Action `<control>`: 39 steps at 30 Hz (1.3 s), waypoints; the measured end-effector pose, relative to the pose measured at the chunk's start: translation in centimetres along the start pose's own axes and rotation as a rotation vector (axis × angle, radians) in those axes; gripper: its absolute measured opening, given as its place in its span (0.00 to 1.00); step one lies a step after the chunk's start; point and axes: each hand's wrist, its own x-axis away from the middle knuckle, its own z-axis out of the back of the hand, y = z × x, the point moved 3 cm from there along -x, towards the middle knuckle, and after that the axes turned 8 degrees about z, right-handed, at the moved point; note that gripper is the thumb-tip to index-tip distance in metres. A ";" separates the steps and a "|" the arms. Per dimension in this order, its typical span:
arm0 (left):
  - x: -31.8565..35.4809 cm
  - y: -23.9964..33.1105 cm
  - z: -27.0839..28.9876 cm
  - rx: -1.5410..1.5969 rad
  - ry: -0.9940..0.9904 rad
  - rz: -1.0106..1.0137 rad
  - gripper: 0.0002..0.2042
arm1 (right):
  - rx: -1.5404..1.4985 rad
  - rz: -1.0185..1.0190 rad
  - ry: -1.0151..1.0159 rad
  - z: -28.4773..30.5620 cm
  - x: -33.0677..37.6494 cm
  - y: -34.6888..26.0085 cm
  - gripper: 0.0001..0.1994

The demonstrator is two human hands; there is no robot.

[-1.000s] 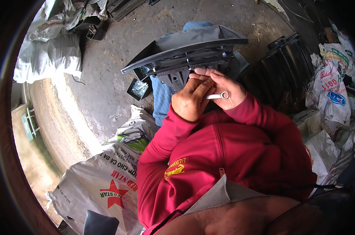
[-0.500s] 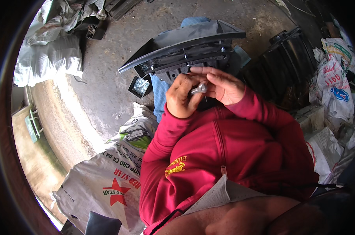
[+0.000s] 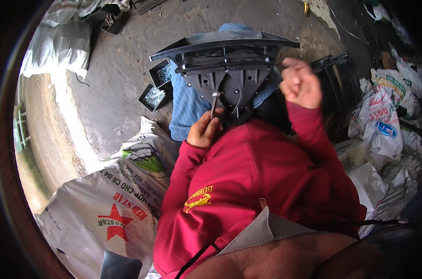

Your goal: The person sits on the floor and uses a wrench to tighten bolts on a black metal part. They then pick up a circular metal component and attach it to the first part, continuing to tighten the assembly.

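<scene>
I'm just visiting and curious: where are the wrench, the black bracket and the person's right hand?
Wrench [image 3: 214, 105]: head view, on its shaft.
Black bracket [image 3: 230, 88]: head view, near the middle of its face.
Right hand [image 3: 304, 88]: head view, on the middle of the hand.

At eight o'clock, a white sack [image 3: 92, 197] carries dark and red lettering [image 3: 130, 207] — plus a red star [image 3: 114, 222]. Toward three, a second sack [image 3: 368, 128] shows red print [image 3: 374, 106] and a blue emblem [image 3: 387, 129]. Near six, the red jacket [image 3: 285, 186] bears yellow lettering [image 3: 202, 191].
</scene>
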 end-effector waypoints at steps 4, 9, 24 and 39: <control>1.5 2.2 1.5 -0.215 0.316 -0.005 0.17 | 1.188 0.543 -0.096 0.5 -2.2 -2.3 0.31; 0.3 5.9 0.4 -0.445 0.367 -0.323 0.17 | 1.440 0.623 -0.209 1.0 -5.1 -0.1 0.42; -9.3 5.8 8.1 0.269 0.618 -0.376 0.11 | 0.844 0.403 0.182 0.2 -11.9 -0.8 0.25; 1.6 19.1 1.6 -0.773 0.503 -0.679 0.27 | 0.944 0.423 0.283 2.8 -8.2 0.2 0.27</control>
